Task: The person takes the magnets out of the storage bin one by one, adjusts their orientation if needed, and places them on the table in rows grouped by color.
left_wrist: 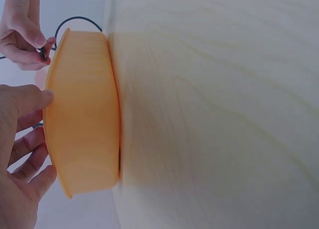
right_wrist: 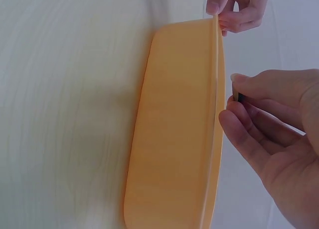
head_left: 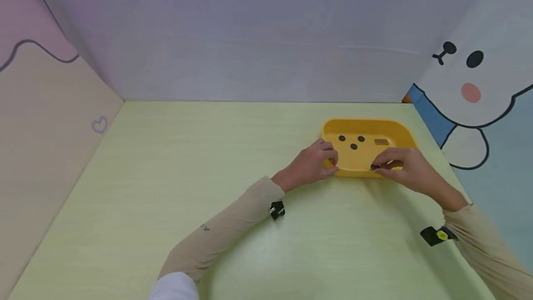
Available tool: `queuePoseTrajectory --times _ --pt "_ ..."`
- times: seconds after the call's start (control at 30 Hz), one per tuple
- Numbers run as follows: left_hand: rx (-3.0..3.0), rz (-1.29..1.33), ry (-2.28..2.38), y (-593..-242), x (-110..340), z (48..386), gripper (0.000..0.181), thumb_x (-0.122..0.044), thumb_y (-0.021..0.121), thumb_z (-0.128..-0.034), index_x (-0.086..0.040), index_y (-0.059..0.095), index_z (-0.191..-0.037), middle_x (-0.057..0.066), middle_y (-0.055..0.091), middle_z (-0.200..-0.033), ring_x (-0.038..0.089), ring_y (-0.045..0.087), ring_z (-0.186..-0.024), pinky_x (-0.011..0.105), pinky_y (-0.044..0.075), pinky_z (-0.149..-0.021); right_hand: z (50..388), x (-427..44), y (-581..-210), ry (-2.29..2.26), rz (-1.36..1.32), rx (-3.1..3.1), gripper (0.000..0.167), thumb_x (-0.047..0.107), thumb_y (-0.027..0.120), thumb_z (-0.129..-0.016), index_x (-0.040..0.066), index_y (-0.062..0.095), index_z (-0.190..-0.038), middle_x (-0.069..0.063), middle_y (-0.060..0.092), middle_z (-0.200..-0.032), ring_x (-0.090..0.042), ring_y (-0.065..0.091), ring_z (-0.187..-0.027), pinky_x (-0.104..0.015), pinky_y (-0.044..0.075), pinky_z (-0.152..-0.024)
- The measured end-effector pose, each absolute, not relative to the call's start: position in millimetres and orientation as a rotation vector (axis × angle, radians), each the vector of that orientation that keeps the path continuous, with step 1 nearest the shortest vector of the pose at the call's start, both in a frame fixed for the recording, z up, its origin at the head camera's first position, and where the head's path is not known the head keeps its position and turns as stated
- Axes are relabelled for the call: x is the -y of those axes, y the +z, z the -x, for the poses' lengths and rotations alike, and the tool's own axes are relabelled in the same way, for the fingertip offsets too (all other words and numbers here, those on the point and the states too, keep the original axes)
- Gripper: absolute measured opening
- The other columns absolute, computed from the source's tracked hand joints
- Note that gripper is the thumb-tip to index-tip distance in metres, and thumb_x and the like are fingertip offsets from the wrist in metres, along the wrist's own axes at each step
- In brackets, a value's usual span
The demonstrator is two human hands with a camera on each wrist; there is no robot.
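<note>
A yellow tray (head_left: 354,172) stands at the right of the table, with three black discs (head_left: 354,146) and a brown rectangular piece (head_left: 381,142) inside. The left hand (head_left: 312,162) grips the tray's left front corner, thumb outside the wall and fingers over the rim. Above the tray's near rim, the right hand (head_left: 410,170) pinches a small dark disc (head_left: 374,167) between thumb and fingertips. In the right wrist view that disc (right_wrist: 238,96) is held on edge, just beyond the rim of the tray (right_wrist: 174,124).
The pale green tabletop (head_left: 166,175) stretches to the left and front of the tray. A plain wall panel (head_left: 266,36) rises behind it, and a panel with a cartoon animal (head_left: 491,105) stands close on the right.
</note>
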State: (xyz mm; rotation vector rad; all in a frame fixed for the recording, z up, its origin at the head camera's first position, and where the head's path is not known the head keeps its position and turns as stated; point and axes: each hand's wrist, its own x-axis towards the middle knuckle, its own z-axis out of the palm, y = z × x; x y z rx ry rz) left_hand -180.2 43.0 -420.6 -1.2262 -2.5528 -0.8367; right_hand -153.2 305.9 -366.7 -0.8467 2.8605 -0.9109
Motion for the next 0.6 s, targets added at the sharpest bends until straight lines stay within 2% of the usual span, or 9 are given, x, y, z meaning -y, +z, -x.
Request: queuePoseTrajectory --times 0.6 --pt "2.563 1.224 -0.836 -419.4 -43.9 179.1 0.012 -0.024 0.071 -0.0847 -0.013 0.067 -0.088 -0.003 0.059 -0.093 0.013 0.048 -0.091 0.016 0.039 -0.079 135.1 -308.3 -373.4 -0.977 0.837 -2.862 0.018 -0.004 0.077 -0.073 0.008 0.073 -0.086 0.001 0.068 -0.086 -0.005 0.06 -0.073 -0.02 0.052 -0.064"
